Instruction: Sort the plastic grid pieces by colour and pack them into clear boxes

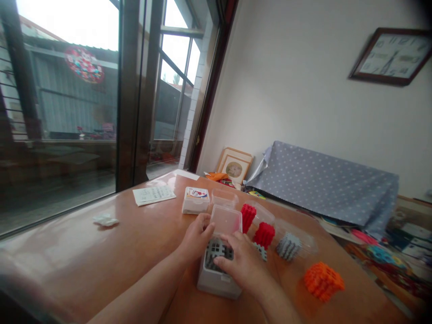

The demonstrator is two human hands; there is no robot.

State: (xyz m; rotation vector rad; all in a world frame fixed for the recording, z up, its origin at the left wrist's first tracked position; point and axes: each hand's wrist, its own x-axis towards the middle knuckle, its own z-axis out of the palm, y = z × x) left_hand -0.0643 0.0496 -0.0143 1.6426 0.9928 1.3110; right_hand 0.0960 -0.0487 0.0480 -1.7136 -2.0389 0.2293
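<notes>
A whitish plastic box (219, 284) stands on the table in front of me, its clear hinged lid (228, 218) tipped up. Grey lattice-like building pieces (216, 250) lie inside it. At the left rim, by the hinge, my left hand (199, 233) has its fingers curled against the box and lid. My right hand (242, 257) reaches over the grey pieces from the right. Its thumb and forefinger are spread apart on top of them, and its other fingers are partly hidden. Another grey piece (262, 252) shows just beyond the right hand.
Red stacks (264, 235), a grey stack (289, 246) and an orange stack (324, 281) stand to the right, near clear plastic trays (305, 238). A closed box (195, 200), paper notes (154, 194) and a crumpled wrapper (105, 220) lie leftward. A window borders the table's left side.
</notes>
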